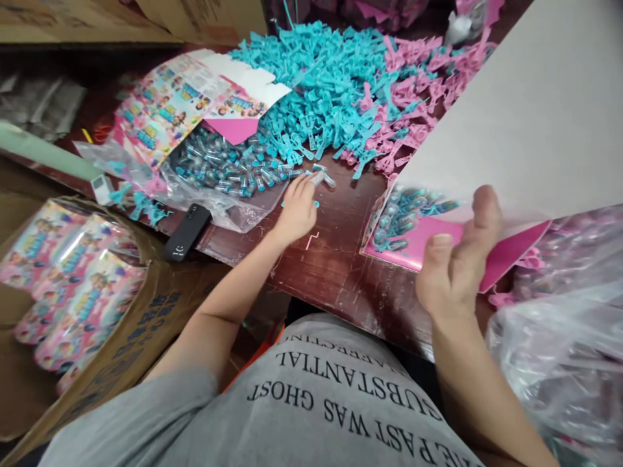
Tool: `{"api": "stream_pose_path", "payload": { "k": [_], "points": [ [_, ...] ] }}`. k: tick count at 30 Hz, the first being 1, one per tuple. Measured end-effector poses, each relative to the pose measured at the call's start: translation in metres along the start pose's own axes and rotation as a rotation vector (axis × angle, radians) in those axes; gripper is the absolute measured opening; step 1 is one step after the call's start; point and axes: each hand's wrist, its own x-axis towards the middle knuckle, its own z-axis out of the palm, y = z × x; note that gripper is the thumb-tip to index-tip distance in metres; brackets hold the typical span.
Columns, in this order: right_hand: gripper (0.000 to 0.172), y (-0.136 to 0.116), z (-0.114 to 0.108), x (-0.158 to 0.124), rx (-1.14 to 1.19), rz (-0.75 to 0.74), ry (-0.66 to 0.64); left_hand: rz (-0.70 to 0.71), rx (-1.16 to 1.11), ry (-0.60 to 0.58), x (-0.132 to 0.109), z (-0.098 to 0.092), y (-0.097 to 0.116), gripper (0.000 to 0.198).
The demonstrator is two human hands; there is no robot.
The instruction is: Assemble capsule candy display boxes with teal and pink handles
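My left hand [298,206] reaches over the dark red table [335,272], its fingers closed on a small clear vial with a blue cap [322,176] at the edge of a pile of such vials [228,165]. My right hand [460,263] holds the near edge of a pink display box [423,243] and lifts its big white flap [525,117]. Inside the box lie several vials and blue plastic parts [406,211].
A heap of blue [321,84] and pink plastic pieces [413,84] fills the back of the table. Printed flat cartons [175,104] lie at back left, a black phone [187,231] near the edge. A cardboard box of wrapped packs [73,279] stands at left, plastic bags [569,337] at right.
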Motion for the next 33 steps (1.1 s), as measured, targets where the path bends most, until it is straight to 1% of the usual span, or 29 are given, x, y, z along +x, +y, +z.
{"api": "stream_pose_path", "payload": {
  "k": [1, 2, 3, 4, 5, 6, 8, 10, 11, 12, 13, 14, 15, 16, 17, 18, 20, 21, 23, 26, 29, 30, 32, 33],
  "points": [
    [0.067, -0.014, 0.006, 0.002, 0.009, -0.05, 0.004, 0.002, 0.098, -0.063, -0.003, -0.014, -0.015, 0.059],
    [0.065, -0.028, 0.017, 0.005, 0.018, -0.087, -0.031, 0.013, 0.169, -0.127, -0.007, -0.026, -0.026, 0.062],
    [0.063, -0.04, 0.034, 0.01, 0.022, -0.116, -0.093, 0.027, 0.218, -0.177, -0.013, -0.034, -0.033, 0.063],
    [0.058, -0.049, 0.056, 0.016, 0.019, -0.139, -0.168, 0.043, 0.244, -0.205, -0.019, -0.039, -0.037, 0.062],
    [0.053, -0.055, 0.082, 0.025, 0.012, -0.144, -0.238, 0.058, 0.25, -0.209, -0.027, -0.042, -0.039, 0.059],
    [0.05, -0.057, 0.111, 0.035, -0.005, -0.134, -0.297, 0.062, 0.239, -0.188, -0.035, -0.044, -0.038, 0.054],
    [0.048, -0.05, 0.168, 0.058, -0.074, -0.059, -0.378, 0.023, 0.188, -0.096, -0.053, -0.048, -0.036, 0.04],
    [0.048, -0.036, 0.217, 0.077, -0.153, 0.043, -0.417, -0.053, 0.115, -0.008, -0.072, -0.055, -0.034, 0.025],
    [0.046, -0.028, 0.235, 0.084, -0.184, 0.089, -0.419, -0.089, 0.069, 0.018, -0.083, -0.061, -0.034, 0.018],
    [0.043, -0.022, 0.248, 0.087, -0.208, 0.126, -0.406, -0.122, 0.018, 0.031, -0.094, -0.067, -0.035, 0.015],
    [0.04, -0.018, 0.257, 0.087, -0.223, 0.145, -0.383, -0.152, -0.034, 0.038, -0.105, -0.075, -0.036, 0.015],
    [0.036, -0.016, 0.261, 0.084, -0.227, 0.142, -0.359, -0.18, -0.08, 0.039, -0.117, -0.083, -0.038, 0.017],
    [0.033, -0.017, 0.26, 0.079, -0.217, 0.11, -0.347, -0.206, -0.116, 0.038, -0.128, -0.091, -0.039, 0.019],
    [0.03, -0.02, 0.255, 0.071, -0.184, 0.049, -0.366, -0.232, -0.146, 0.035, -0.138, -0.099, -0.041, 0.02],
    [0.028, -0.025, 0.248, 0.061, -0.122, -0.037, -0.423, -0.26, -0.173, 0.028, -0.147, -0.106, -0.041, 0.021],
    [0.026, -0.031, 0.238, 0.051, -0.029, -0.14, -0.516, -0.288, -0.203, 0.016, -0.154, -0.113, -0.042, 0.022],
    [0.025, -0.046, 0.217, 0.031, 0.219, -0.335, -0.74, -0.344, -0.286, -0.013, -0.163, -0.123, -0.041, 0.028],
    [0.025, -0.054, 0.207, 0.022, 0.33, -0.401, -0.825, -0.368, -0.329, -0.024, -0.164, -0.126, -0.04, 0.028],
    [0.027, -0.067, 0.193, 0.011, 0.461, -0.47, -0.914, -0.391, -0.385, -0.035, -0.164, -0.13, -0.037, 0.026],
    [0.03, -0.08, 0.183, 0.009, 0.434, -0.528, -0.946, -0.33, -0.35, -0.042, -0.158, -0.133, -0.031, 0.03],
    [0.035, -0.084, 0.18, 0.016, 0.324, -0.62, -0.97, -0.193, -0.183, -0.055, -0.155, -0.133, -0.028, 0.037],
    [0.036, -0.085, 0.18, 0.019, 0.303, -0.629, -0.984, -0.149, -0.113, -0.052, -0.155, -0.132, -0.027, 0.038],
    [0.032, -0.086, 0.18, 0.021, 0.308, -0.575, -1.032, -0.073, 0.038, -0.026, -0.157, -0.129, -0.027, 0.04],
    [0.03, -0.086, 0.181, 0.021, 0.324, -0.505, -1.078, -0.034, 0.124, -0.001, -0.159, -0.127, -0.028, 0.04]
  ]
}}
